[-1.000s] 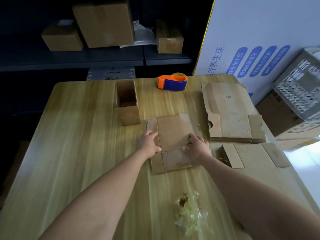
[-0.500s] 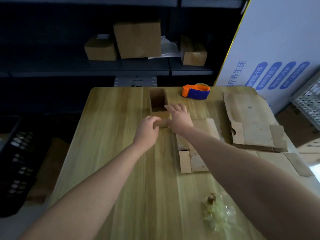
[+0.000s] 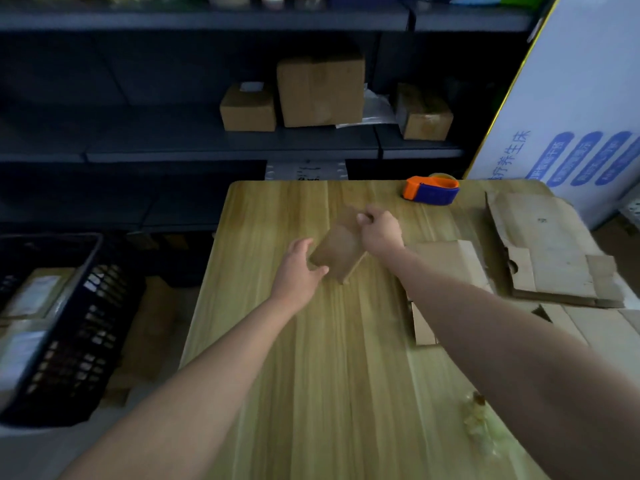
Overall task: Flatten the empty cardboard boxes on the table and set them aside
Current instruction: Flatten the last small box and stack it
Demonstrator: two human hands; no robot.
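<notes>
Box [image 3: 341, 251], earlier upright on the desk [image 3: 346, 375], now tilts, long axis near-left to far-right; fingers of left hand [image 3: 298, 268] and right hand [image 3: 381, 232] clamp its ends.

Tall white printed panel [image 3: 571, 81], far right: blue characters "疗养生床" legible. White text inside its blue ovals too blurred.

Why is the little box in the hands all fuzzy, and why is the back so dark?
Head view: the small cardboard box, the left hand and the right hand holding it are smeared, probably by motion blur; head view: the shelves behind sit in deep shadow, while the white printed board at right is bright.
</notes>
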